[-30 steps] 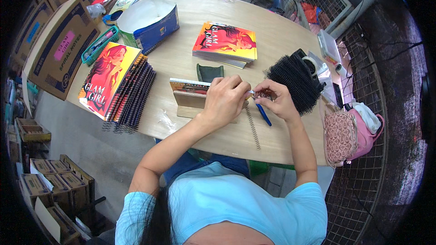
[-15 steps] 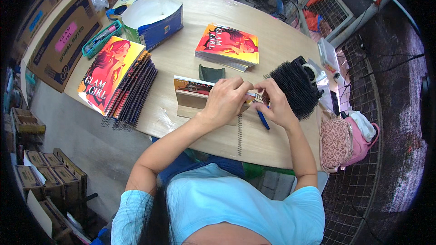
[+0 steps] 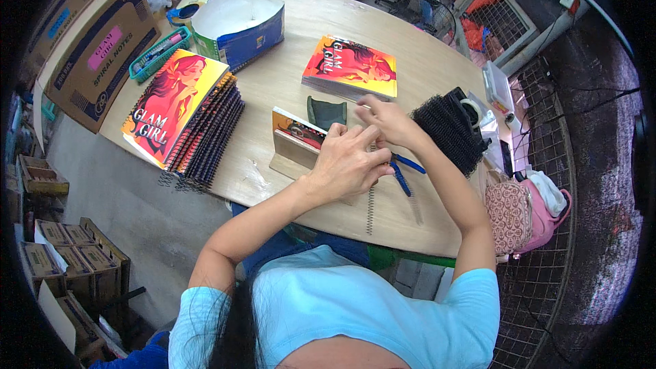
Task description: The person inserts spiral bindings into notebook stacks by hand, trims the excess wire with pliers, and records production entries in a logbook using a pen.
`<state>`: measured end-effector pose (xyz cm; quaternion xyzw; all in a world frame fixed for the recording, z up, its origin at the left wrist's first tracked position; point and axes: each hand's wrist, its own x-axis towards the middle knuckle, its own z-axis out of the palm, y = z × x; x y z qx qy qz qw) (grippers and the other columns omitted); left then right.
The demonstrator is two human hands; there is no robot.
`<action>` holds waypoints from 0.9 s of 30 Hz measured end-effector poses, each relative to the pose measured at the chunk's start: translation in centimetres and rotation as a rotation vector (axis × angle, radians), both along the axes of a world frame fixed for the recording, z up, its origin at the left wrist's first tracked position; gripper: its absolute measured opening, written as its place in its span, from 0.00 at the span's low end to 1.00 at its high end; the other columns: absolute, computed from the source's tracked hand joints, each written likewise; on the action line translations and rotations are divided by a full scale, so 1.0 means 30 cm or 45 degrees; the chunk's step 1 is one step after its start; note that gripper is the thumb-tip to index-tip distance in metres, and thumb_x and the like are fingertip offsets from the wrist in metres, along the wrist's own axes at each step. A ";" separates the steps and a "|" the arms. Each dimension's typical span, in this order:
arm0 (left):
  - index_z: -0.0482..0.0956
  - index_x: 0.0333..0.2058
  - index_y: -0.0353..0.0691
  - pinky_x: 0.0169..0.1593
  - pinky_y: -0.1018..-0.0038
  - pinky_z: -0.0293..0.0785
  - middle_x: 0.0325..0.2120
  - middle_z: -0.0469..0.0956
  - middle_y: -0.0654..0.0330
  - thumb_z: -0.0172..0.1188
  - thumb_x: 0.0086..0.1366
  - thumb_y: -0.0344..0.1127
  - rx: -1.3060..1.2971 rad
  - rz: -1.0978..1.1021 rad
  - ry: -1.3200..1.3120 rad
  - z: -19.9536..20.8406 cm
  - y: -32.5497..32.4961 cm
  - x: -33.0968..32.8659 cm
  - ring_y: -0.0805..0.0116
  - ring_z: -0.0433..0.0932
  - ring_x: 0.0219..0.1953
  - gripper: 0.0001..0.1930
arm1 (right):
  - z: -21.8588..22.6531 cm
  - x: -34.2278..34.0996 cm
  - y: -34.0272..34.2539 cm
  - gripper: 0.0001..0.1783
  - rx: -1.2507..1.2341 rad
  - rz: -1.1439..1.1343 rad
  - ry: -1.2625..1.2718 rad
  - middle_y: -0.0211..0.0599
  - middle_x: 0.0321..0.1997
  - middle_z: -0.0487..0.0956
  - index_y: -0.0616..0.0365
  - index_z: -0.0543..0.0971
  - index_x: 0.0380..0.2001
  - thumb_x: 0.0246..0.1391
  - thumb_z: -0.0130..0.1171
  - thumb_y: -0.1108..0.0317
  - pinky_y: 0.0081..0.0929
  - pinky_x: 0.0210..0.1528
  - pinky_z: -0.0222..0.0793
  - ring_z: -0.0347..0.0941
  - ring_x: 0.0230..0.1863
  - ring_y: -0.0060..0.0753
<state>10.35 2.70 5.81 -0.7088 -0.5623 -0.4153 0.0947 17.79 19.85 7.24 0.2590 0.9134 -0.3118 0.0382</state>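
Note:
A notebook [image 3: 290, 126] with a colourful cover stands on edge against an L-shaped wooden holder [image 3: 292, 151] in the middle of the table. My left hand [image 3: 350, 162] is closed over the notebook's near right end, its fingers bent and pressed together. Just beyond it my right hand [image 3: 391, 123] reaches across; its fingertips are smeared by motion, and what they touch is hidden. Blue-handled pliers [image 3: 404, 171] lie beside my left fingers. A thin dark wire spiral [image 3: 370, 210] hangs down below my left hand, and a second, blurred spiral [image 3: 415, 208] shows under the pliers.
Finished-looking spiral notebooks [image 3: 179, 106] are stacked at the left. Unbound books [image 3: 350, 67] lie at the far middle, near a small dark green holder [image 3: 326, 113]. Black spirals [image 3: 447, 130] fill a bundle on the right. A blue-white box [image 3: 249, 37] and a teal basket [image 3: 160, 53] stand far left.
My right hand has moved up and left, away from the notebook's right end, toward the far side of my left hand. The pliers show more fully, and a blurred spiral appears below them.

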 end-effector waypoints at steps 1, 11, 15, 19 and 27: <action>0.77 0.30 0.52 0.37 0.65 0.60 0.32 0.72 0.66 0.65 0.50 0.45 -0.010 0.008 -0.005 0.000 -0.001 0.000 0.68 0.72 0.35 0.11 | -0.036 -0.069 -0.002 0.38 0.137 -0.026 -0.150 0.57 0.43 0.77 0.62 0.68 0.51 0.54 0.48 0.36 0.43 0.44 0.71 0.76 0.45 0.50; 0.75 0.32 0.51 0.42 0.64 0.62 0.33 0.72 0.68 0.65 0.49 0.43 -0.108 0.028 0.047 -0.015 -0.005 -0.011 0.67 0.72 0.38 0.12 | -0.126 -0.154 0.031 0.38 0.303 0.240 -0.106 0.61 0.46 0.73 0.59 0.73 0.50 0.42 0.62 0.43 0.42 0.48 0.70 0.73 0.48 0.55; 0.76 0.32 0.49 0.45 0.62 0.62 0.31 0.73 0.67 0.63 0.52 0.43 -0.087 0.172 0.030 0.014 -0.025 -0.016 0.66 0.73 0.39 0.10 | 0.015 0.120 0.091 0.30 -0.132 0.136 0.236 0.49 0.43 0.77 0.60 0.78 0.45 0.47 0.59 0.46 0.30 0.50 0.66 0.74 0.44 0.40; 0.75 0.30 0.47 0.44 0.62 0.62 0.29 0.72 0.65 0.64 0.51 0.40 -0.178 0.144 -0.076 0.006 -0.036 -0.034 0.64 0.74 0.38 0.09 | 0.041 0.275 0.092 0.35 -0.921 0.226 0.503 0.43 0.46 0.78 0.67 0.77 0.47 0.46 0.57 0.46 0.29 0.49 0.68 0.73 0.47 0.34; 0.72 0.41 0.45 0.43 0.65 0.62 0.27 0.74 0.63 0.69 0.47 0.35 -0.203 0.087 -0.337 0.031 -0.042 -0.031 0.62 0.75 0.35 0.21 | 0.035 0.239 0.077 0.33 -0.675 0.514 0.282 0.47 0.42 0.79 0.70 0.80 0.39 0.46 0.57 0.46 0.32 0.53 0.64 0.73 0.47 0.40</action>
